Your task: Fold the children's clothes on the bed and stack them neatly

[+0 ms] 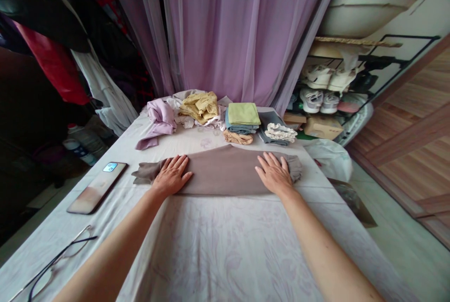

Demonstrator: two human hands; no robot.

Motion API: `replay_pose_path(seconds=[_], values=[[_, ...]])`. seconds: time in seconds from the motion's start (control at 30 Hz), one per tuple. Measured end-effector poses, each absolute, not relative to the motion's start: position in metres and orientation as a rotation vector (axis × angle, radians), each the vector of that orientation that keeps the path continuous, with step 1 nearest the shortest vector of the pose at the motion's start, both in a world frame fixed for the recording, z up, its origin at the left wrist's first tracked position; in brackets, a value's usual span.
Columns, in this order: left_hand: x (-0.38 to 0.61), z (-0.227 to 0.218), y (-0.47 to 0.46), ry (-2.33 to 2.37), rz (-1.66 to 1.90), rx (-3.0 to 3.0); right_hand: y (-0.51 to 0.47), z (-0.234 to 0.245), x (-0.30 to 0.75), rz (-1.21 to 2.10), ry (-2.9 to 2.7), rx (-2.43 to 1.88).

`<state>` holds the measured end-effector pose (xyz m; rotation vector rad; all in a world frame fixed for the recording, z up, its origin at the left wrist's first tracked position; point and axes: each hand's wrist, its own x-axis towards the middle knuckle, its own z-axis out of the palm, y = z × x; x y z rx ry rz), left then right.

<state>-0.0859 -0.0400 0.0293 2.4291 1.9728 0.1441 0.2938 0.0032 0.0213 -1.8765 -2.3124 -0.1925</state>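
Bed (pixel 225 245) by the curtain (pixel 239 30): our left hand (pixel 171 176) and right hand (pixel 274 174) lie flat, fingers (pixel 179 161) spread, gripping nothing, pinning the cloth (pixel 221 170) smooth.

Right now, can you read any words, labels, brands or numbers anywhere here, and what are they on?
None can be read.
phone: no legible marking.
bottle: label too blurred.
cardboard box: print, if any, too small.
brown cloth under the left hand and right hand: plain, no label showing.
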Motion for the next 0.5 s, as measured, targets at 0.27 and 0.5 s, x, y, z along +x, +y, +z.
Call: replay_pose_path(seconds=[0.27,0.5], values=[[-0.084,0.032,-0.041,1.962,0.157,2.438,0.017,0.020,0.296,-0.035,-2.318,-1.963],[-0.077,0.045,-0.048,2.043,0.214,2.489,-0.005,0.026,0.280,-0.052,-2.200,-1.787]])
